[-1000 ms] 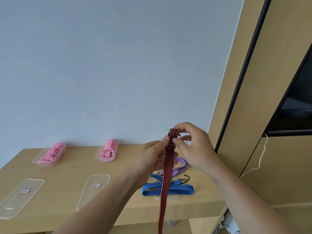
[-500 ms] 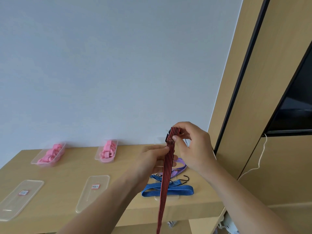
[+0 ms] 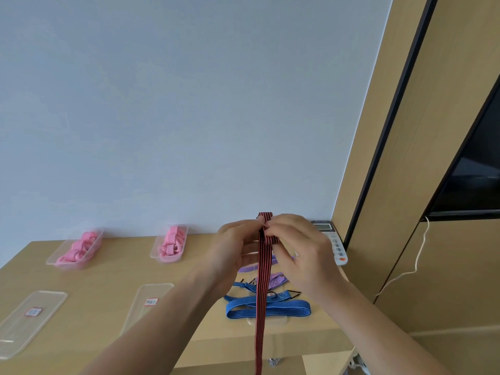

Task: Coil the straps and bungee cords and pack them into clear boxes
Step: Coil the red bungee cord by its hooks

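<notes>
Two hands now meet at the top of the red-and-black bungee cord [image 3: 263, 269], which is held in the air above the right end of the table [image 3: 108, 272]. Half a second ago the left hand [image 3: 235, 243] sat lower on the hanging run. It has since come up, and it and the right hand [image 3: 296, 247] both pinch the cord just under a short fold that stands above the fingertips. Judgement: the first turn of the coil is made and no more. The tail hangs straight past the table's front edge and is cut off at the bottom of the view, so the length still to wind cannot be assessed. The hook is hidden among the fingers; a dark spot beside the fold may be it. A blue bungee cord [image 3: 267, 308] and a purple strap [image 3: 276, 280] lie loose near the front right corner, not yet coiled. Along the back edge, the left clear box [image 3: 51, 262] and right clear box [image 3: 154, 254] already hold pink straps [image 3: 78, 249].
</notes>
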`<state>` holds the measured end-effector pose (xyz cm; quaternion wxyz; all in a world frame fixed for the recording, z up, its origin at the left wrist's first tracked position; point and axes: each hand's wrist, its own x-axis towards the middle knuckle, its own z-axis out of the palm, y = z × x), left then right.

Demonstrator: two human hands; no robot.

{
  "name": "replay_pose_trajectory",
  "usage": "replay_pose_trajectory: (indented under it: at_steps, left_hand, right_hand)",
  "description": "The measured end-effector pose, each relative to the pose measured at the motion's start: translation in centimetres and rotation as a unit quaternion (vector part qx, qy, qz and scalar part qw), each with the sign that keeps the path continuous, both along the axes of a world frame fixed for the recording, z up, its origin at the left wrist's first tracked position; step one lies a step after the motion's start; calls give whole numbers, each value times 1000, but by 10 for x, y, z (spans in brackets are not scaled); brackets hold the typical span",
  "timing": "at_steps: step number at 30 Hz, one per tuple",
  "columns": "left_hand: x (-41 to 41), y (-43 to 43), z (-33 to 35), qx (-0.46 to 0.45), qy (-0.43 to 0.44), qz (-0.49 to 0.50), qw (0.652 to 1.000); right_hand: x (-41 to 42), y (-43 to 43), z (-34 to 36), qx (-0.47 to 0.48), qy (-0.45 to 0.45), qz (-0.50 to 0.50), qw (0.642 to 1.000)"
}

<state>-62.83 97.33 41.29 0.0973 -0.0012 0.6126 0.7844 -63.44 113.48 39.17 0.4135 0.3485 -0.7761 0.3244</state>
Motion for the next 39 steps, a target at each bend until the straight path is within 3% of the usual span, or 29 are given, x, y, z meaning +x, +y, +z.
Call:
replay_pose_trajectory:
  at_steps: [13,17,19,21,23,25,32,39]
  left_hand:
    - [-9,-6,1,6,1,10,1000]
    - [-9,-4,-2,-22,-1,13,1000]
    - [-8,-2,-3,-46,9,8,999]
    - [-6,-1,-3,-62,22,5,998]
    - [-5,0,-2,-74,35,0,997]
    - [-4,0,-1,-77,41,-6,996]
    - [-3,1,-5,-46,9,-24,999]
    - [2,4,-13,-50,-36,-25,998]
  right_hand:
    - [-2,-3,-12,96,-7,5,995]
    - [-6,-4,-5,-7,-46,21,999]
    - [-9,-4,0,-66,-99,-13,993]
    - [-12,-3,4,-102,-215,-26,971]
    - [-16,0,8,-94,-315,-11,944]
    - [-19,2,12,-72,-344,11,936]
    - [-20,5,13,-109,-358,7,927]
    - [-19,6,18,-128,-314,-20,940]
